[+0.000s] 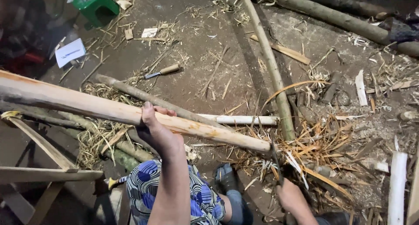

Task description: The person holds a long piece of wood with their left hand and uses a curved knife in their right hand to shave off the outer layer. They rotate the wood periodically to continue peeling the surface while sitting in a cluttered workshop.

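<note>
A long peeled wooden pole [87, 105] runs from the left edge down to the middle of the head view. My left hand [158, 131] grips it from below, thumb up over the top. My right hand [289, 195] holds a dark blade tool [276, 157] whose tip meets the pole's lower end [262, 145]. My knee in blue patterned cloth [148, 185] sits under the left forearm.
Bark strips, shavings and straw litter the dirt floor [323, 137]. Unpeeled branches [273, 63] and logs [345, 19] lie at the back. A wooden-handled chisel [163, 70], a green stool [94, 4], a white paper [70, 52] and a wooden frame [43, 164] are around.
</note>
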